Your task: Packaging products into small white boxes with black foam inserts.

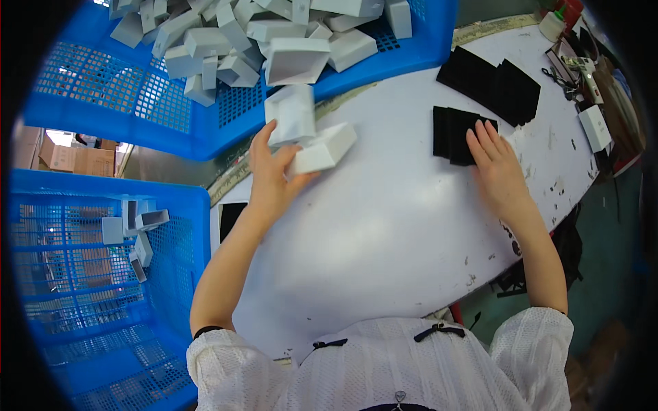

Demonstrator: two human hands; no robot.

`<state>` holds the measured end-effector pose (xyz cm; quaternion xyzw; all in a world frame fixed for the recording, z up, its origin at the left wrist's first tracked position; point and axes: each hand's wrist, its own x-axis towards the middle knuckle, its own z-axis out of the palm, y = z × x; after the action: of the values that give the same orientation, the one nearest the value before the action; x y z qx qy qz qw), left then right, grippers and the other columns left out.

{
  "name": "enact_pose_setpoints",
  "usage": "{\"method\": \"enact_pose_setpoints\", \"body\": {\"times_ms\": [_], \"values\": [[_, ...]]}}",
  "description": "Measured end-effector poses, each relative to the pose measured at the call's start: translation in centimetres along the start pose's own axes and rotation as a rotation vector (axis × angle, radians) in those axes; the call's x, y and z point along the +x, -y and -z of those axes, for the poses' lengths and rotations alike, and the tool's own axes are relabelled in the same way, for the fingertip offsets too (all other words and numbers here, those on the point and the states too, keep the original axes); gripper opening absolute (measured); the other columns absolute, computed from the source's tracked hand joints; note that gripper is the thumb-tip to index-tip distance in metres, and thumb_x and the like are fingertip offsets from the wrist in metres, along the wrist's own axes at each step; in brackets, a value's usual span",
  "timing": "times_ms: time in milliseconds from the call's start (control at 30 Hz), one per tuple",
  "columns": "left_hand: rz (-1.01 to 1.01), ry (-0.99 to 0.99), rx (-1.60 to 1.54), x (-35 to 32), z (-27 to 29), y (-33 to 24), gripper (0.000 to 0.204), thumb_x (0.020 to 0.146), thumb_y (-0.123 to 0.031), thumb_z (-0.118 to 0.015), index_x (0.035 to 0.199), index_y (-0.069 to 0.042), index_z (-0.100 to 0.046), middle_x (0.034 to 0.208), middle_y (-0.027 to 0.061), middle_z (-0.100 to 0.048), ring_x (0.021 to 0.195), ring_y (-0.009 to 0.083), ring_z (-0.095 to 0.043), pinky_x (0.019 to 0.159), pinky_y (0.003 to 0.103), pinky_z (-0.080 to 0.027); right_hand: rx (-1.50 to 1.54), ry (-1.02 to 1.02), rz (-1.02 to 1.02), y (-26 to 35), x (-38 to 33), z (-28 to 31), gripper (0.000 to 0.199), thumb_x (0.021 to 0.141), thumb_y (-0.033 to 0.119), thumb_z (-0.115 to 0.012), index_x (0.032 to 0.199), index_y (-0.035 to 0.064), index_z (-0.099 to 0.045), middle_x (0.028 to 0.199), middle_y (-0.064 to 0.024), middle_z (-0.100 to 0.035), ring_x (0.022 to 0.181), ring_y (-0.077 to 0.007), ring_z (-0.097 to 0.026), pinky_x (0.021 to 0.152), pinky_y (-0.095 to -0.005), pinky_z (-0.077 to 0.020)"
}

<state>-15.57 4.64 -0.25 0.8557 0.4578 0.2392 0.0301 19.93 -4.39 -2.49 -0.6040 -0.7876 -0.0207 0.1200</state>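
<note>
We see two bare hands over a white table [370, 233]. The left forearm partly hides a black rectangle at the table's left edge; the far crate is cut off above, and the fisheye rim darkens the clutter at far right.

The far blue crate [428, 48] holds a heap of white boxes; the near blue crate [157, 192], at our left, holds only a few.

Our left hand [271, 181] curves its fingers and thumb against two white boxes at the table's far left edge; whether it grasps them, we cannot tell. The upper box [291, 113] runs roughly away from us, and the lower box [327, 147] slants from near left to far right.

Our right hand [499, 168] lies flat, fingers extended, on overlapping black pieces [449, 133]. Beyond them, a second black pile [490, 85] slants from far left to near right.
</note>
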Motion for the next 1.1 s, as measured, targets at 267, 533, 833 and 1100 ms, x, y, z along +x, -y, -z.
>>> {"method": "enact_pose_setpoints", "body": {"times_ms": [267,533,833,1100], "values": [[-0.17,0.247,-0.084,-9.8,-0.8,-7.6,0.035,0.056,-0.013,-0.077,0.086,-0.008,-0.06,0.143,0.0255,-0.027,0.13,0.0459,-0.026,0.102,0.056,-0.023,0.296,-0.647,0.333,6.8,-0.8,2.4,0.042,0.054,-0.003,-0.074,0.095,0.0053,-0.069,0.084,-0.004,-0.056,0.074,-0.0159,-0.052,0.064,-0.0298,-0.0408],[-0.255,0.052,-0.589,-9.4,-4.9,-6.7,0.099,0.055,-0.02,-0.079,0.134,-0.008,-0.02,0.144,0.0286,-0.009,0.132,0.0449,-0.019,0.105,0.053,-0.021,0.378,-0.238,0.717,13.5,-1.3,-2.1,0.01,0.064,0.017,-0.059,0.071,0.0096,-0.059,0.075,-0.0004,-0.048,0.071,-0.0164,-0.047,0.065,-0.0305,-0.038],[-0.473,0.548,-0.02,-8.7,-1.2,-6.1,0.076,0.07,-0.048,-0.068,0.135,-0.019,-0.042,0.147,0.0048,-0.03,0.133,0.0423,-0.023,0.102,0.06,-0.019,0.475,-0.142,0.491,10.6,-2.2,-1.3,0.053,0.063,0.028,-0.072,0.109,0.0056,-0.059,0.11,-0.0057,-0.058,0.101,-0.0206,-0.054,0.086,-0.0383,-0.0408],[-0.325,0.731,0.211,-8.5,4.0,-3.6,0.087,0.06,-0.067,-0.064,0.135,-0.03,-0.042,0.146,0.0062,-0.03,0.131,0.0376,-0.026,0.094,0.064,-0.028,0.268,-0.28,0.19,3.2,0.0,0.9,0.057,0.065,0.018,-0.074,0.117,0.0045,-0.054,0.12,-0.0102,-0.054,0.111,-0.028,-0.049,0.095,-0.0435,-0.0343]]}}
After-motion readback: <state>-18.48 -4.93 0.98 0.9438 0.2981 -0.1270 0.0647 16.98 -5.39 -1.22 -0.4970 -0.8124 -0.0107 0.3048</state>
